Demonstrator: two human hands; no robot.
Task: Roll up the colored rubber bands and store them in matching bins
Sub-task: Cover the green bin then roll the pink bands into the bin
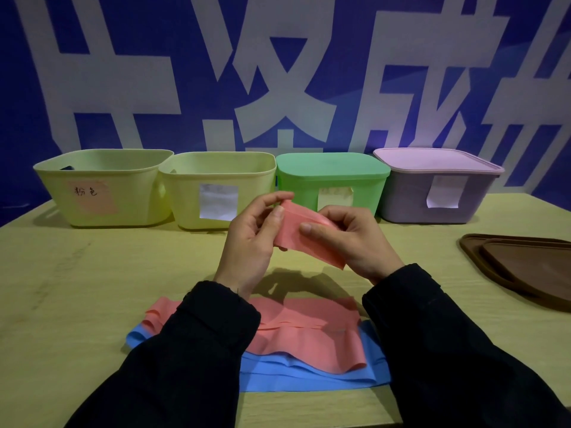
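A folded pink rubber band (304, 234) is held up above the wooden table (77, 273) at the centre of the view, pinched at its 9 o'clock end by the left hand (250, 239) and at its 3 o'clock end by the right hand (352, 242), thumbs on top and fingers curled behind. At 6 o'clock from it, more pink bands (309, 332) lie loosely heaped on blue bands (309, 378), partly under the black sleeves (191, 350).

Four bins stand in a row at 12 o'clock. From 10 o'clock across to 2 o'clock: an open yellow bin with a pink label (102, 186) bearing handwriting, an open yellow bin with a white label (217, 189), a green lidded bin (332, 180) and a purple lidded bin (432, 186). What the open bins hold cannot be seen from here. At 3 o'clock lie stacked brown lids (525, 267).
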